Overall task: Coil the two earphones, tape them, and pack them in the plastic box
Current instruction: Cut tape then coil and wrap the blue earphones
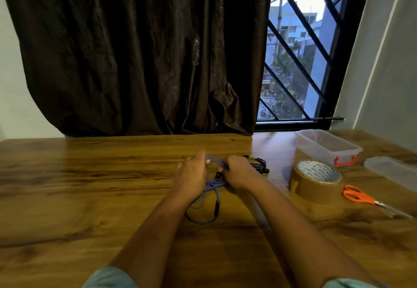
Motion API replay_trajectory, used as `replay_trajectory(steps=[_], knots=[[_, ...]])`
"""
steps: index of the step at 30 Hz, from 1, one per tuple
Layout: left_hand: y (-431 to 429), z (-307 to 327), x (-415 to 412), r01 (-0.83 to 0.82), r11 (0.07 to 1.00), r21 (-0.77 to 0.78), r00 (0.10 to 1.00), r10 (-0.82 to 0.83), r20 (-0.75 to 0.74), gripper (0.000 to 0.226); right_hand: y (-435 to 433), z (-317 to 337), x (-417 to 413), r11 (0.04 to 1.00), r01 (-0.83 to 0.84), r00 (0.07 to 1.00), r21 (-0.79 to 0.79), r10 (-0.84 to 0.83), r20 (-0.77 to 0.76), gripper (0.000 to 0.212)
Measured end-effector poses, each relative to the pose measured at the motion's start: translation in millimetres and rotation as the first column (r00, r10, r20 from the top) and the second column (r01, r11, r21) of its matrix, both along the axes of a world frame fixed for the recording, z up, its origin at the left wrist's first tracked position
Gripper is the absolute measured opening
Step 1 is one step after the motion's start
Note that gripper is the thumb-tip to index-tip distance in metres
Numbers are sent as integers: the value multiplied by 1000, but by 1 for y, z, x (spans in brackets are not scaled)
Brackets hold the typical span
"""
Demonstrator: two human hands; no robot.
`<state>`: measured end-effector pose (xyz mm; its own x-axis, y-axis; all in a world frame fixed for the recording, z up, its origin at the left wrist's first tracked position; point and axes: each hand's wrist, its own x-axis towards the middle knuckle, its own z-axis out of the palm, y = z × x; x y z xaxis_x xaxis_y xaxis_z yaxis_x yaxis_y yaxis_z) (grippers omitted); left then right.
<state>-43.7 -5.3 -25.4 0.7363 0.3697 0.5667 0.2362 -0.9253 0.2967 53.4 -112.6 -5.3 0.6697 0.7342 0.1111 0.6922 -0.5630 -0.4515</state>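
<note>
- Blue earphone (204, 197): on the bench (90, 186), partly looped over the left grip (191, 175), whose fingers are straight; the right grip (239, 172) pinches the cord.
- Handling, as judged: light, limp, tangle-prone; hold the cord, not the buds.
- Count: two earphones, the black earphone (257, 164) just behind the right grip; one tape (316, 181), one scissors (361, 197), one box (327, 150), one lid (392, 171).

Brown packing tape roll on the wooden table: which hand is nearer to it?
Right. The right hand, pinching the blue earphone cable, is just left of the brown packing tape roll; the left hand lies farther left, on the cable's other side.
</note>
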Motion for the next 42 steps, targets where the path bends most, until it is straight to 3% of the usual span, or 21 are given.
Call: replay_trajectory(steps=[1, 3, 5, 7, 8, 10, 13, 16, 18, 21, 24, 26, 29, 31, 33, 38, 42], knots=[[1, 1, 1, 34, 998, -61, 997, -30, 75, 12, 0, -1, 3, 997, -9, 999, 72, 11, -31, 17], [4, 2, 0, 111, 978, -176, 979, -77, 189, 13, -1, -2, 7, 943, -32, 949, 332, 133, -287, 26], [6, 4, -1, 182, 952, -247, 966, -127, 224, 13, -4, 1, 9, 820, 53, 791, 569, 313, -525, 29], [4, 6, 0, 250, 918, -308, 959, -192, 208, 15, -6, 6, 6, 728, 138, 680, 672, 423, -599, 27], [2, 7, 0, 287, 896, -339, 951, -226, 209, 15, -6, 7, 5, 694, 158, 679, 703, 440, -588, 27], [-1, 8, 2, 359, 834, -419, 929, -276, 247, 12, -6, 8, 6, 660, 120, 767, 741, 413, -491, 26], [-7, 16, 2, 467, 690, -553, 879, -292, 377, 20, -9, 12, 6, 676, -76, 919, 733, 332, -211, 27], [-13, 26, 2, 513, 563, -648, 854, -260, 450, 16, -8, 15, 3, 691, -258, 952, 675, 299, 58, 21], [-14, 30, 1, 488, 535, -689, 870, -236, 433, 9, -6, 15, -1, 683, -299, 947, 666, 298, 119, 19], [-15, 32, -1, 473, 454, -755, 881, -268, 391, 23, -5, 15, -3, 672, -301, 949, 677, 281, 144, 16], [-22, 39, -3, 515, 176, -839, 853, -207, 480, 34, -4, 16, -3, 656, -235, 966, 717, 240, 97, 13], [-25, 46, -5, 600, -29, -799, 794, -94, 600, 33, -4, 18, -4, 622, -157, 956, 767, 292, -41, 11], [-23, 53, -8, 713, -165, -682, 695, 32, 718, 28, -4, 19, -19, 610, -27, 807, 792, 481, -343, 13], [-19, 54, -11, 744, -187, -642, 660, 54, 749, 29, -3, 18, -33, 665, 43, 619, 746, 568, -542, 19], [-15, 52, -11, 755, -170, -633, 652, 98, 752, 31, -1, 17, -40, 722, 21, 554, 691, 567, -609, 26], [-4, 53, -13, 776, -120, -619, 628, 234, 742, 40, -6, 20, -31, 778, -59, 642, 626, 510, -573, 11], [-6, 53, -11, 777, -97, -621, 621, 278, 733, 41, -12, 23, -18, 837, -168, 827, 521, 407, -387, 5]])
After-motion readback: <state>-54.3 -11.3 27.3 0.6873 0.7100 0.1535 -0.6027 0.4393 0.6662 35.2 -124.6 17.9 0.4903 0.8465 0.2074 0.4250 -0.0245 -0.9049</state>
